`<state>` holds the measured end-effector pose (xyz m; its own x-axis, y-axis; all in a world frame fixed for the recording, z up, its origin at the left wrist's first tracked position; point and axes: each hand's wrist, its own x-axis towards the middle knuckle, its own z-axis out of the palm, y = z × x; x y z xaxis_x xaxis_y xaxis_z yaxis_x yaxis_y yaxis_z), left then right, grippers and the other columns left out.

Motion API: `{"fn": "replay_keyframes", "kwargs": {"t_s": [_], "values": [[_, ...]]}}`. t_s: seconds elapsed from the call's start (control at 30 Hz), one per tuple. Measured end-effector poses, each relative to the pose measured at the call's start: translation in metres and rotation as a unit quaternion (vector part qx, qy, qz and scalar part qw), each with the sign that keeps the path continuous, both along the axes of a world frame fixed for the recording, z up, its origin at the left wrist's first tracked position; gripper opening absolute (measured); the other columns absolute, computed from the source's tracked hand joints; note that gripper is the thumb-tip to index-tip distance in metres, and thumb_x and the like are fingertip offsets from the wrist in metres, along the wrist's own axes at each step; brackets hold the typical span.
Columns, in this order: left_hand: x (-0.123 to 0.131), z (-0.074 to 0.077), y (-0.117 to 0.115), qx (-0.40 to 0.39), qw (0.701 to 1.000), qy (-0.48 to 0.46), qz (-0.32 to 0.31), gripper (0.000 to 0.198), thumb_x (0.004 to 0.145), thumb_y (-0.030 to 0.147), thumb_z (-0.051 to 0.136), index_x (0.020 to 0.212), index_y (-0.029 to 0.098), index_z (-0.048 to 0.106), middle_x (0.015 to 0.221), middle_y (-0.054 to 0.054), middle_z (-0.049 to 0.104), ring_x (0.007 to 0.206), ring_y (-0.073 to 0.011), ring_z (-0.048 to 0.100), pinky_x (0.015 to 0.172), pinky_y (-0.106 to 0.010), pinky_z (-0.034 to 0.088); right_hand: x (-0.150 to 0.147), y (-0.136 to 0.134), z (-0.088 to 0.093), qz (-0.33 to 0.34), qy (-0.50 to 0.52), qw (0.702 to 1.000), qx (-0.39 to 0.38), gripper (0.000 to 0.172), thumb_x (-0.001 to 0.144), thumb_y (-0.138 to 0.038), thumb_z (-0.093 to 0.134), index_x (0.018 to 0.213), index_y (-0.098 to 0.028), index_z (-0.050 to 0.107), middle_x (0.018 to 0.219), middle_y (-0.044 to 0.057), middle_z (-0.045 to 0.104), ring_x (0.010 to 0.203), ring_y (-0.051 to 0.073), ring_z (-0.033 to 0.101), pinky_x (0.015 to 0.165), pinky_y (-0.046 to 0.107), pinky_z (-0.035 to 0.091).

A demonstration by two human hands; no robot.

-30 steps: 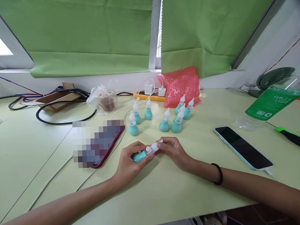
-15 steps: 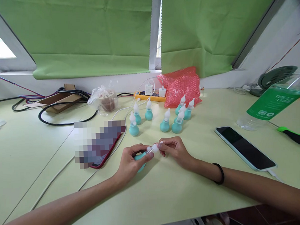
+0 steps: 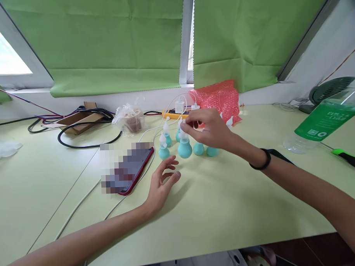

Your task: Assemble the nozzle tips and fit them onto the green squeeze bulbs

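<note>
My right hand (image 3: pixel 210 128) pinches the white tip of a teal bulb aspirator (image 3: pixel 184 146), holding it upright at the front of a group of several like bulbs (image 3: pixel 164 147). Part of that group is hidden behind my right hand. Nearer to me, my left hand (image 3: pixel 163 182) rests on the pale green table (image 3: pixel 215 209) with its fingers loosely spread and nothing in it. A red-cased phone (image 3: pixel 129 171) lies just left of my left hand, its cable running toward me.
Pink bubble wrap (image 3: pixel 219 98) and a yellow power strip (image 3: pixel 175 113) sit at the back. A second phone (image 3: pixel 279 154), a water bottle (image 3: pixel 325 122) and a green-handled tool (image 3: pixel 349 160) lie right. A cardboard box (image 3: pixel 75 121), black cables and a bagged pot (image 3: pixel 132 119) are back left.
My right hand has lifted the aspirator out of my left hand and carried it forward to the group of bulbs, now upright. My left hand let go and opened.
</note>
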<state>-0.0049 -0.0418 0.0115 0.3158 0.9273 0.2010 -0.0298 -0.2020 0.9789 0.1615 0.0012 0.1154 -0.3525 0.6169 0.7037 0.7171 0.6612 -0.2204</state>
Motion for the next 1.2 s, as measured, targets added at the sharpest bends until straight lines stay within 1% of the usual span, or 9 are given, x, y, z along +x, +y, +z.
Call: {"fn": "replay_keyframes", "kwargs": {"t_s": [0.1, 0.2, 0.37, 0.57, 0.67, 0.8, 0.9, 1.07, 1.2], "values": [[0.0, 0.0, 0.0, 0.004, 1.0, 0.011, -0.015, 0.025, 0.075, 0.02, 0.049, 0.099, 0.017, 0.052, 0.101, -0.008, 0.051, 0.092, -0.0191, 0.045, 0.075, -0.029, 0.043, 0.005, 0.025, 0.0, -0.077, -0.15, 0.985, -0.032, 0.024, 0.073, -0.025, 0.046, 0.053, -0.014, 0.053, 0.054, 0.001, 0.052, 0.054, 0.011, 0.043, 0.049, 0.023, 0.025], [0.001, 0.0, 0.001, 0.001, 1.0, 0.021, -0.015, 0.019, 0.072, 0.017, 0.049, 0.091, 0.016, 0.053, 0.097, -0.007, 0.05, 0.089, -0.0181, 0.046, 0.072, -0.028, 0.043, 0.01, 0.04, -0.009, -0.129, -0.239, 0.959, -0.082, 0.025, 0.073, -0.027, 0.043, 0.055, -0.014, 0.055, 0.055, 0.003, 0.054, 0.056, 0.012, 0.045, 0.047, 0.023, 0.022], [0.002, 0.001, 0.002, -0.009, 0.999, 0.045, -0.013, 0.016, 0.07, 0.015, 0.049, 0.085, 0.016, 0.053, 0.087, -0.005, 0.05, 0.085, -0.0168, 0.047, 0.071, -0.026, 0.041, 0.017, 0.052, -0.013, -0.194, -0.267, 0.937, -0.119, 0.023, 0.073, -0.027, 0.042, 0.063, -0.015, 0.059, 0.063, 0.005, 0.058, 0.058, 0.014, 0.048, 0.045, 0.023, 0.022], [0.003, 0.001, 0.002, -0.011, 0.998, 0.056, -0.01, 0.014, 0.069, 0.013, 0.048, 0.082, 0.016, 0.053, 0.084, -0.004, 0.05, 0.084, -0.0166, 0.048, 0.07, -0.026, 0.04, 0.024, 0.06, -0.01, -0.221, -0.268, 0.926, -0.15, 0.026, 0.075, -0.032, 0.04, 0.076, -0.016, 0.06, 0.082, 0.008, 0.06, 0.068, 0.018, 0.052, 0.048, 0.024, 0.026], [0.004, 0.002, 0.003, -0.014, 0.998, 0.057, -0.007, 0.014, 0.068, 0.013, 0.047, 0.081, 0.016, 0.053, 0.082, -0.004, 0.051, 0.083, -0.0165, 0.048, 0.069, -0.026, 0.04, 0.028, 0.055, -0.008, -0.213, -0.268, 0.921, -0.187, 0.036, 0.076, -0.043, 0.039, 0.095, -0.017, 0.056, 0.088, 0.009, 0.059, 0.071, 0.02, 0.053, 0.051, 0.025, 0.029], [0.004, 0.003, 0.003, -0.012, 0.999, 0.046, -0.011, 0.014, 0.068, 0.013, 0.048, 0.08, 0.016, 0.053, 0.082, -0.003, 0.051, 0.082, -0.0161, 0.047, 0.069, -0.026, 0.04, 0.038, 0.038, -0.001, -0.203, -0.267, 0.922, -0.192, 0.044, 0.072, -0.048, 0.044, 0.102, -0.017, 0.051, 0.088, 0.008, 0.059, 0.074, 0.022, 0.053, 0.052, 0.026, 0.031], [0.004, 0.003, 0.002, -0.009, 0.999, 0.044, -0.011, 0.013, 0.068, 0.014, 0.047, 0.08, 0.016, 0.053, 0.082, -0.003, 0.051, 0.081, -0.016, 0.047, 0.069, -0.026, 0.04, 0.047, 0.028, -0.001, -0.187, -0.276, 0.925, -0.182, 0.038, 0.069, -0.042, 0.05, 0.097, -0.017, 0.053, 0.085, 0.007, 0.06, 0.076, 0.022, 0.053, 0.052, 0.025, 0.031], [0.004, 0.002, 0.002, -0.001, 0.999, 0.047, -0.012, 0.012, 0.069, 0.015, 0.048, 0.081, 0.016, 0.052, 0.083, -0.004, 0.05, 0.08, -0.0162, 0.048, 0.069, -0.027, 0.041, 0.052, 0.012, -0.01, -0.088, -0.295, 0.937, -0.162, 0.016, 0.072, -0.027, 0.05, 0.081, -0.016, 0.057, 0.073, 0.004, 0.061, 0.066, 0.016, 0.053, 0.047, 0.022, 0.028], [0.003, 0.001, -0.001, 0.055, 0.997, 0.047, 0.006, 0.017, 0.073, 0.019, 0.05, 0.09, 0.018, 0.049, 0.096, -0.006, 0.05, 0.088, -0.0168, 0.047, 0.075, -0.029, 0.041, 0.042, -0.016, -0.012, -0.031, -0.225, 0.967, -0.116, 0.01, 0.072, -0.023, 0.052, 0.073, -0.015, 0.057, 0.066, 0.003, 0.06, 0.059, 0.013, 0.051, 0.047, 0.022, 0.03]]}}
